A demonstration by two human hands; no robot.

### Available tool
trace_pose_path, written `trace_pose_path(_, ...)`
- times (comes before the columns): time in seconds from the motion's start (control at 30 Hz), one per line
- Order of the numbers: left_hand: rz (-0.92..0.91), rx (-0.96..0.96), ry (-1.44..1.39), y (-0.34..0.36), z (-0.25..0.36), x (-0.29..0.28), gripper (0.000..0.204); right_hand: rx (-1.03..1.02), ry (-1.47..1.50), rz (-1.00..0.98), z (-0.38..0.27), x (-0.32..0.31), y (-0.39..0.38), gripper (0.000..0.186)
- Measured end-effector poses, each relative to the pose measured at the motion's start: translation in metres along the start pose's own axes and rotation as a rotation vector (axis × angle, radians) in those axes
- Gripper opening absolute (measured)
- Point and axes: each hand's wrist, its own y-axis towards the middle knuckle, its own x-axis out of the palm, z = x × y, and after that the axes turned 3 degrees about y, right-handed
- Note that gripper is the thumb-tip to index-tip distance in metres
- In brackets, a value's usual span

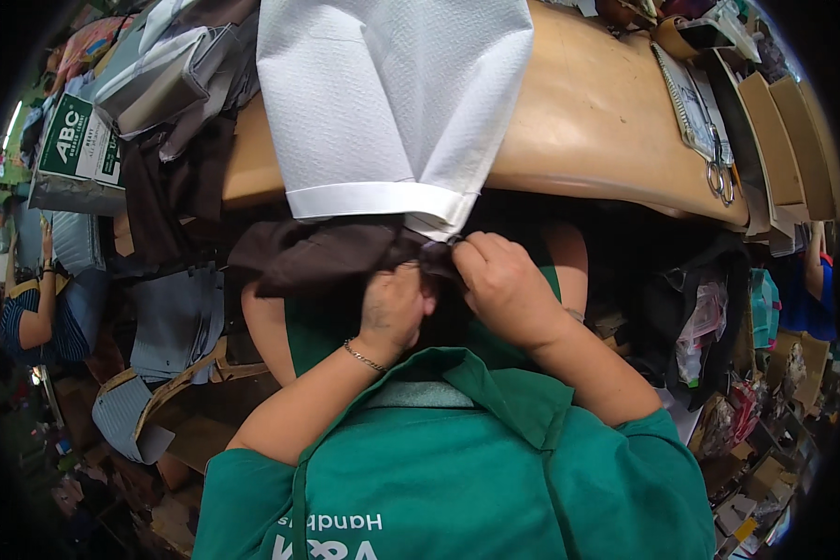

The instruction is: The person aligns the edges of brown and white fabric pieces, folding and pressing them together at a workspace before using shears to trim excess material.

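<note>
A large white textured piece point(345, 112), shaped like a bag body, hangs over the table's near edge with a smooth white band along its lower rim. Dark brown cloth point(322, 252), perhaps a lining, bunches out below that rim. My left hand point(395, 306) is closed on the brown cloth, just under the band. Close beside it, my right hand point(497, 273) grips the brown cloth near the white piece's lower right corner. The fingertips of both hands are partly hidden in the folds.
The tan table point(597, 112) has a curved front edge. Scissors point(716, 168) lie on a spiral notebook point(679, 98) at right, beside cardboard pieces point(775, 140). A green-and-white box point(79, 140) and folded cloth point(173, 79) are at left. Grey-blue sheets point(175, 322) sit lower left. Another person point(42, 313) is at far left.
</note>
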Motion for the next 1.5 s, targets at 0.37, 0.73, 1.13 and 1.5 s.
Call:
trace_pose_path(0.37,-0.120,1.507,2.071,0.039,0.018,-0.072,0.028,-0.235,0.263,-0.381,-0.026,0.011,0.008,0.007)
trace_pose_path(0.73,-0.162,0.594,0.665,-0.006,0.106,-0.068,0.067,0.352,0.997,-0.202,0.052,-0.046,0.027,0.036)
trace_pose_path(1.13,0.093,0.899,0.674,0.011,0.135,-0.067,0.041,0.427,0.740,0.523,0.178,-0.023,0.127,0.015)
trace_pose_path(1.5,0.153,1.101,0.874,0.097,0.194,-0.006,0.035,0.070,-0.464,1.053,0.109,-0.170,0.011,0.011)
